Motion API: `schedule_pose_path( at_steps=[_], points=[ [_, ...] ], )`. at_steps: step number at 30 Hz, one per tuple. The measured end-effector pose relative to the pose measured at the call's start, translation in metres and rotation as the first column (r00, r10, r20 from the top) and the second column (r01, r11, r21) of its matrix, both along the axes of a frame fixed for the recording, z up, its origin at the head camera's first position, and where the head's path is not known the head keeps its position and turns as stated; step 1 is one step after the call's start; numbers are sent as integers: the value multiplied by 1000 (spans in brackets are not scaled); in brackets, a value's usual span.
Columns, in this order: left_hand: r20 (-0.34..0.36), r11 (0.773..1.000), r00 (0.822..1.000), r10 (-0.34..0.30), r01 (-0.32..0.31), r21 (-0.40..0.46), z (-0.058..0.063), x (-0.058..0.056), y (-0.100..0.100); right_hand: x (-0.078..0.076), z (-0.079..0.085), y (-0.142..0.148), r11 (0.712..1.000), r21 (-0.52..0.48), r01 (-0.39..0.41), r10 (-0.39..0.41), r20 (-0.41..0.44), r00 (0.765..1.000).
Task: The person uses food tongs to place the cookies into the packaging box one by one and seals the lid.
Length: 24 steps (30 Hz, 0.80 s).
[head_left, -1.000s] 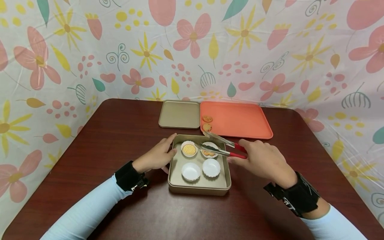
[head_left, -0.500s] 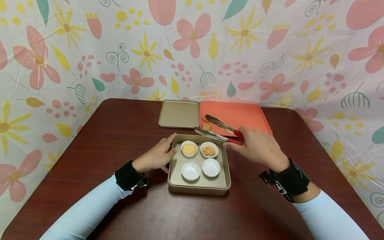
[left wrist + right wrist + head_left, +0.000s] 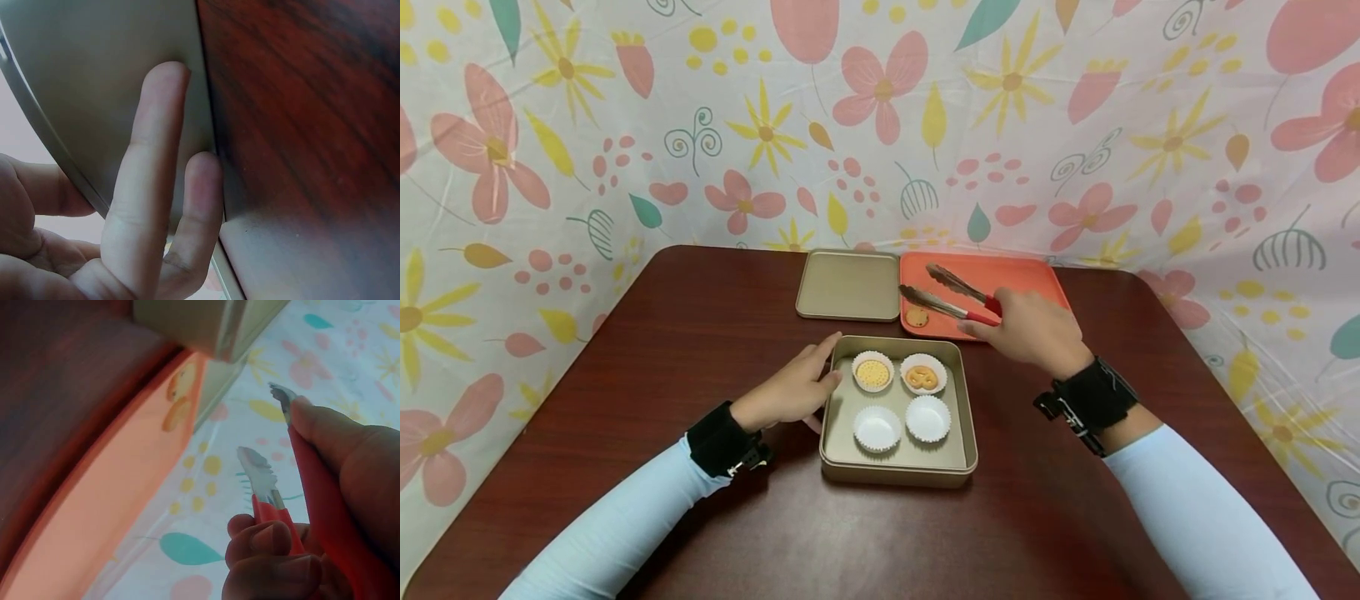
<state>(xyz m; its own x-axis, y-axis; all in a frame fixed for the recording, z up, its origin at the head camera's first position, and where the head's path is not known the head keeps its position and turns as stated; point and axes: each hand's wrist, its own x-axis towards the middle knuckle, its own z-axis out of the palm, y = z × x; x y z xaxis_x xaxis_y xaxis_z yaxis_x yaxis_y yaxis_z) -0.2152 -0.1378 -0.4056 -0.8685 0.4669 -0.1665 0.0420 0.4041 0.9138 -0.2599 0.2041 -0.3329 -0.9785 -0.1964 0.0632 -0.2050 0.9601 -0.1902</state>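
My right hand holds red-handled metal tongs, their arms spread apart over the left part of the orange tray. Nothing sits between the tong tips. A round cookie lies on the tray below them; a second cookie shows in the right wrist view and is covered by the tongs in the head view. My left hand rests against the left side of a gold tin, with straight fingers on its outer wall. Inside, paper cups hold a yellow cracker and a pretzel-shaped cookie.
Two white paper cups without cookies sit in the tin's front half. A flat gold lid lies at the back, beside the orange tray. Behind the dark wooden table hangs a flower-patterned cloth.
My right hand has moved the tongs away from the tin, back to the orange tray, and their arms have spread. The pretzel-shaped cookie lies uncovered in its cup. My left hand stays put.
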Motion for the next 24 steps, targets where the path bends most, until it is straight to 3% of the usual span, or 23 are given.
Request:
schedule_pose_path(
  at_steps=[8, 24],
  points=[
    [0, 1000, 1000, 4, -4, -7, 0, 0, 0, -25, -16, 0, 1000, -11, 22, -22, 48, 999],
    [-11, 1000, 1000, -3, 3, -30, 1, 0, -1, -48, -30, -6, 998, 23, 50, -52, 93, 994]
  ],
)
